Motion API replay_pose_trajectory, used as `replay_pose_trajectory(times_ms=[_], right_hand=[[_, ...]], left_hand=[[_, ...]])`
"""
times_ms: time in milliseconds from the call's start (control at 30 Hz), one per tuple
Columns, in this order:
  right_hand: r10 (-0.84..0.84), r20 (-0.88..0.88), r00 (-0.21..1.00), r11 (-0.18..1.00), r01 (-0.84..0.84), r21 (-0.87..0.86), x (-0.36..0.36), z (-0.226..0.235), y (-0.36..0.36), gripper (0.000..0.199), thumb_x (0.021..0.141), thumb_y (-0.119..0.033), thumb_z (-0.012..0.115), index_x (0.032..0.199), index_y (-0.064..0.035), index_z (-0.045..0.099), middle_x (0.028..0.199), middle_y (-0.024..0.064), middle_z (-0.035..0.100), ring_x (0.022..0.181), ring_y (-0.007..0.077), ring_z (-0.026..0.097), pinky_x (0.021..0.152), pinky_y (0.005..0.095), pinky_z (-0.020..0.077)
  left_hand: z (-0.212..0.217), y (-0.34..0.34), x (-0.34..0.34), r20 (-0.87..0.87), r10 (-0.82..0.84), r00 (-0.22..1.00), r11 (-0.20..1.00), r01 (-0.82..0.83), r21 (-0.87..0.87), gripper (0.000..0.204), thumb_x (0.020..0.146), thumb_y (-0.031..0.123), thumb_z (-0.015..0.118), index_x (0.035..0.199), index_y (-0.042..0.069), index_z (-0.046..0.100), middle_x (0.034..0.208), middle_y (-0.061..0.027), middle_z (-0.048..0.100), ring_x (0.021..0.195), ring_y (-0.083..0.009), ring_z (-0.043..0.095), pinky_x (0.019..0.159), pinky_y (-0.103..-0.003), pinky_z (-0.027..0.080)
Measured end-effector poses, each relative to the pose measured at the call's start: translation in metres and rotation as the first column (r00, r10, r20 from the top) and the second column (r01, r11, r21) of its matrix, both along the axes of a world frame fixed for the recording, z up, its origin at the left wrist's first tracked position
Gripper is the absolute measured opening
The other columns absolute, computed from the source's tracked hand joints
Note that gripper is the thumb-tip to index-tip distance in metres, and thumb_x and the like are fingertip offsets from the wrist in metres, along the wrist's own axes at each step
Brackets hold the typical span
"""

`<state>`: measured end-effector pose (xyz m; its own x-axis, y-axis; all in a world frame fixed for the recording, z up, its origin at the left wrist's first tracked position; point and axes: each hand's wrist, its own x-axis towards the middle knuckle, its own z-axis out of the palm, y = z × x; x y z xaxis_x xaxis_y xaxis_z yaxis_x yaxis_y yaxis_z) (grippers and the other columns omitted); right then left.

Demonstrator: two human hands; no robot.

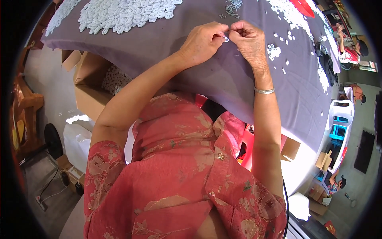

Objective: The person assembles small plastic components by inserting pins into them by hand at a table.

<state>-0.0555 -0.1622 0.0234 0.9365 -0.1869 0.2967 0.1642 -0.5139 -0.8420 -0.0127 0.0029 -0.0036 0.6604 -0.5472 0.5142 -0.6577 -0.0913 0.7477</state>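
Over the near side of the cloth-covered table, my two hands meet close together. My left hand [202,44] is closed in a pinch on a small white plastic piece [226,39], which shows just beyond the fingertips. Beside it, the thumb and forefinger of my right hand [250,43] are pressed together; what they hold, if anything, is too small to make out. Past my hands lies a small heap of grey screws [234,7]. A large pile of white oval plastic pieces [127,15] spreads at the far left. More small white pieces [292,16] are scattered on the right.
A red tray [303,8] sits at the far right of the grey tablecloth [294,103]. Left of my lap stands an open cardboard box [89,95] with white pieces inside. Blue stools [337,133] and other people are farther off to the right.
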Motion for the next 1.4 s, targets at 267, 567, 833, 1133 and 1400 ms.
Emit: replay_pose_trajectory(times_ms=[267, 567, 833, 1133, 1400], right_hand=[[0.042, -0.004, 0.999, 0.99, -0.041, 0.132, -0.001, 0.004, 0.008, 0.003, 0.081, -0.001, 0.061, 0.081, -0.0014, 0.064, 0.067, -0.0041, 0.057, 0.054, 0.0007, 0.047, 0.045, 0.0163, 0.0384], [0.095, -0.051, 0.994, 0.984, -0.086, 0.154, -0.003, 0.005, 0.004, 0.001, 0.08, -0.002, 0.063, 0.081, -0.002, 0.065, 0.068, -0.0043, 0.058, 0.058, 0.0006, 0.048, 0.048, 0.0168, 0.0405], [0.137, -0.039, 0.99, 0.982, -0.131, 0.133, -0.005, 0.009, 0.011, 0.003, 0.085, -0.005, 0.066, 0.087, -0.0031, 0.064, 0.073, -0.0039, 0.058, 0.062, 0.0012, 0.049, 0.05, 0.0169, 0.0422], [0.096, 0.053, 0.994, 0.994, -0.099, 0.053, -0.001, 0.001, 0.006, 0.005, 0.084, -0.003, 0.067, 0.088, -0.0016, 0.064, 0.078, -0.0029, 0.06, 0.065, 0.0029, 0.051, 0.055, 0.0185, 0.0442], [0.168, -0.009, 0.986, 0.896, -0.149, 0.418, -0.002, 0.009, -0.012, 0.006, 0.084, 0.001, 0.062, 0.089, -0.0012, 0.064, 0.085, 0.0062, 0.066, 0.075, 0.0106, 0.061, 0.062, 0.0224, 0.0473]], left_hand=[[0.003, 0.001, 0.001, -0.266, -0.023, 0.964, 0.999, 0.009, -0.054, 0.024, 0.086, 0.002, 0.06, 0.109, 0.0, 0.06, 0.094, -0.0063, 0.066, 0.086, -0.0122, 0.062, 0.08, -0.027, 0.05], [0.002, 0.004, 0.003, -0.277, -0.033, 0.96, 0.999, 0.02, -0.048, 0.021, 0.086, 0.002, 0.059, 0.106, 0.0, 0.061, 0.092, -0.0041, 0.065, 0.082, -0.0088, 0.06, 0.077, -0.025, 0.049], [-0.001, 0.004, 0.006, -0.349, -0.039, 0.936, 0.995, 0.005, -0.098, 0.021, 0.086, 0.004, 0.06, 0.106, -0.002, 0.061, 0.089, -0.0023, 0.064, 0.081, -0.0072, 0.058, 0.077, -0.023, 0.049], [-0.001, 0.002, 0.006, -0.349, -0.034, 0.937, 0.993, -0.008, -0.118, 0.018, 0.086, 0.004, 0.06, 0.104, -0.001, 0.06, 0.088, -0.0012, 0.062, 0.078, -0.0058, 0.056, 0.073, -0.022, 0.048], [0.001, 0.003, 0.006, -0.384, -0.081, 0.92, 0.989, 0.027, -0.145, 0.032, 0.086, 0.003, 0.061, 0.117, 0.002, 0.05, 0.084, -0.0014, 0.06, 0.074, -0.0063, 0.054, 0.067, -0.022, 0.045]])
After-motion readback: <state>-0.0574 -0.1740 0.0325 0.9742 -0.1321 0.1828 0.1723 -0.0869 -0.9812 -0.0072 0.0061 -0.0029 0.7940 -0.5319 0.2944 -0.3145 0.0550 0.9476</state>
